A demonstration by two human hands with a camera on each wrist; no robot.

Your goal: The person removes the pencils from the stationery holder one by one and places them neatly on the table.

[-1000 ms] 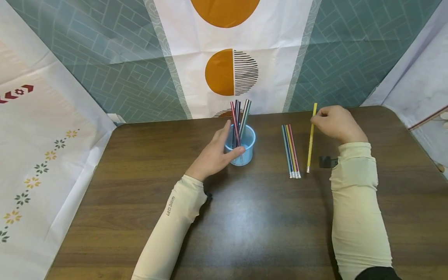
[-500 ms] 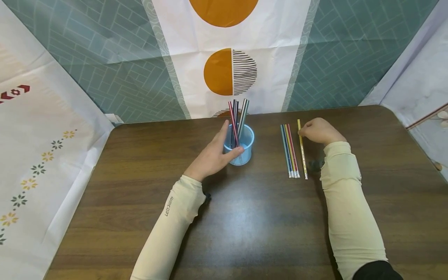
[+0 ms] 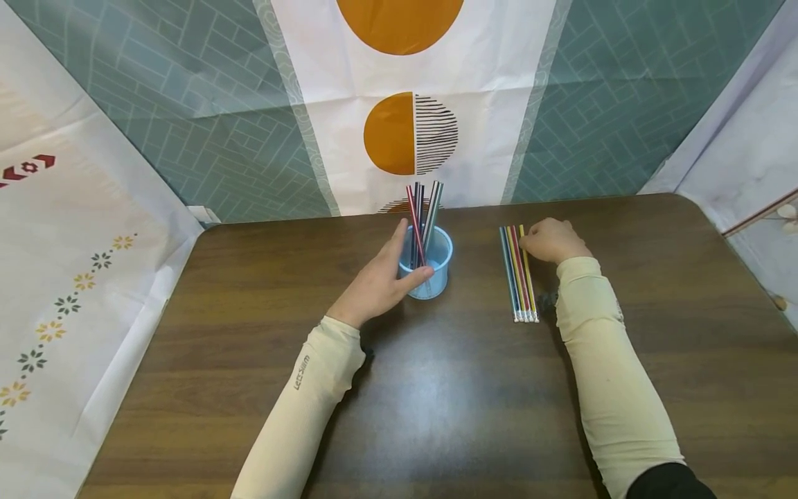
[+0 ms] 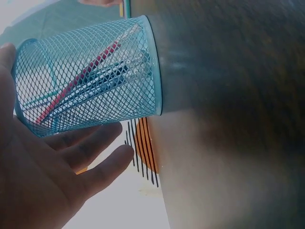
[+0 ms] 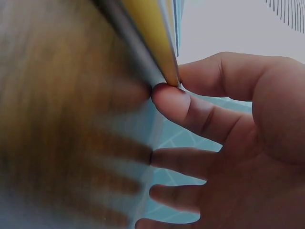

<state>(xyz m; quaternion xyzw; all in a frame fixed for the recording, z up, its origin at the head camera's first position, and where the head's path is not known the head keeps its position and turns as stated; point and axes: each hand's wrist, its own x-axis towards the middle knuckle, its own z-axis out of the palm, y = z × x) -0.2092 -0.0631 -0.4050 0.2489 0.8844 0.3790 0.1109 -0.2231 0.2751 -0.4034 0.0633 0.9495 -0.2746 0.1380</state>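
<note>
My right hand (image 3: 555,242) pinches the far end of a yellow pencil (image 3: 530,284) between thumb and index finger. That pencil lies along the right side of a row of several coloured pencils (image 3: 513,277), their ferruled ends lined up toward me. The right wrist view shows the yellow pencil (image 5: 152,28) low over the table, the other fingers spread. My left hand (image 3: 377,284) is at a light blue mesh pencil cup (image 3: 441,270), thumb across its near side and fingers extended along the left. Several dark and red pencils (image 3: 434,208) lean inside the upright cup.
The brown wooden table (image 3: 411,416) ends at a back edge just beyond the cup and row. Behind it hangs a green and white patterned cloth (image 3: 249,138). White cloths (image 3: 75,242) stand at both sides.
My right hand has moved left with the yellow pencil and brought it down against the right side of the row. My left hand has stayed at the cup.
</note>
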